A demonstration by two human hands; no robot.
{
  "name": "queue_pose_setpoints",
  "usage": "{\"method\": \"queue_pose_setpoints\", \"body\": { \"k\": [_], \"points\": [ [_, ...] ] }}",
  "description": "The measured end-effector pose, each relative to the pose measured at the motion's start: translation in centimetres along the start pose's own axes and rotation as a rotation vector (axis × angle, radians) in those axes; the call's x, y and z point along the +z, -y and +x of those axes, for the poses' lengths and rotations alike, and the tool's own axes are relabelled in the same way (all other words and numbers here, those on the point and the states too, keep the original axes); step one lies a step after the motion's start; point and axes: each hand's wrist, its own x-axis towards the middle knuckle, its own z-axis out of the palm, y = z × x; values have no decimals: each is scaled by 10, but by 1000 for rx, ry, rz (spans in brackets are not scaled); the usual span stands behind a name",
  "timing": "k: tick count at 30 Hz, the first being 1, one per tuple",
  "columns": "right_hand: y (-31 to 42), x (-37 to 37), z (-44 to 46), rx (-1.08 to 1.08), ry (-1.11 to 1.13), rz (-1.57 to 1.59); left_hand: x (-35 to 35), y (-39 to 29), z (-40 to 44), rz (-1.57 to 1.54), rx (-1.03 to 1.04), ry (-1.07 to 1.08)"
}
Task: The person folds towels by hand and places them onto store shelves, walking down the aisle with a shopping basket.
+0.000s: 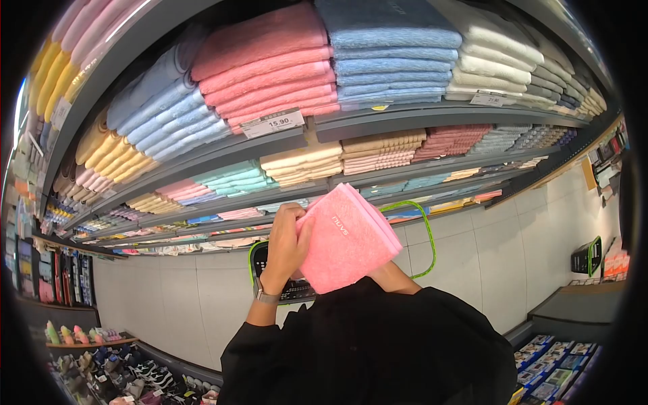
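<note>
A folded pink towel (347,246) with lettering on its face is held up in front of my chest. My left hand (289,239) grips its left edge, the thumb on the front face and the fingers curled at the back. My right hand goes behind the towel's lower right corner; only the wrist and forearm (397,278) show, and its fingers are hidden. Below the towel is a black shopping basket (297,290) with a green rim, mostly covered by the towel and my arms. A green loop (430,243) sticks out on the right.
A shelf ahead holds stacks of pink towels (266,57), blue towels (395,57) and white towels (496,57). A price tag (273,123) is on its edge. Lower shelves carry more folded towels. Shoes (128,374) are behind left, boxed goods (557,371) behind right. Another basket (587,258) stands far right.
</note>
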Motion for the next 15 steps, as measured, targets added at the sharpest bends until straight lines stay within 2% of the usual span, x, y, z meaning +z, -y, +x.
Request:
{"method": "queue_pose_setpoints", "body": {
  "k": [2, 5, 8, 15],
  "points": [
    [0, 0, -3, 3, -1, 1, 4, 2, 2, -19, 79, -69],
    [2, 0, -5, 8, -2, 2, 4, 9, -5, -18, -21, 43],
    [3, 0, -5, 14, 2, 6, 2, 6, -1, 110, -25, 150],
    [4, 3, -7, 32, 11, 19, 2, -14, 14, 348, 226, 257]
  ]
}}
